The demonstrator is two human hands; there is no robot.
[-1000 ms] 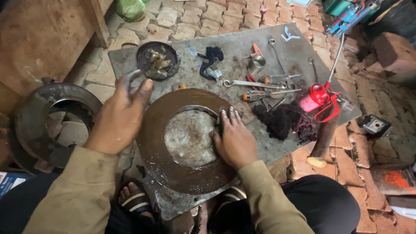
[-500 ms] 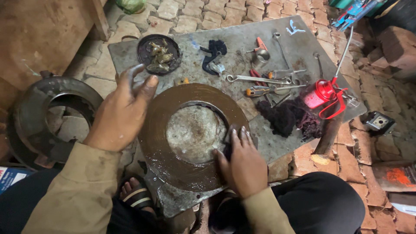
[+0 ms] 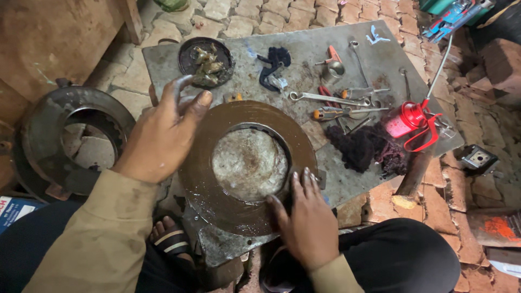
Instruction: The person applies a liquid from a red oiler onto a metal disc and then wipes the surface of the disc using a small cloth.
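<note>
left hand (image 3: 163, 133): mine, palm down on the upper-left rim of the ring plate (image 3: 206, 190), fingers spread and loose, greasy; pressing flat, not gripping anything.
right hand (image 3: 306, 220): mine, palm down on the lower-right part of the ring, fingertips (image 3: 296, 179) at the edge of the centre hole; fingers slack, nothing grasped.
ring plate: big brown oily metal disc with a round hole, lying flat between my two hands, both touching it.
hole: shows rusty grey metal of the surface (image 3: 347, 46) underneath.
surface: grey steel sheet over a brick floor (image 3: 282, 16), ring sits on its near end, close to my knees.
bowl (image 3: 206, 59): small dark dish with greasy bits, just beyond my left hand's fingers.
dark rag (image 3: 274, 68): beyond the ring, between bowl and tools.
wrench (image 3: 320, 98): beyond my right hand, lying flat, with pliers (image 3: 328, 113) and other small tools beside it.
oil can (image 3: 410, 116): red, long thin spout, well right of my right hand.
fibre wad (image 3: 366, 149): dark tangled waste, right of the ring, near the oil can.
drum part (image 3: 49, 135): round rusty metal housing on the floor, left of my left hand.
foot (image 3: 168, 236): in a sandal, under the surface edge, below my left forearm.
</note>
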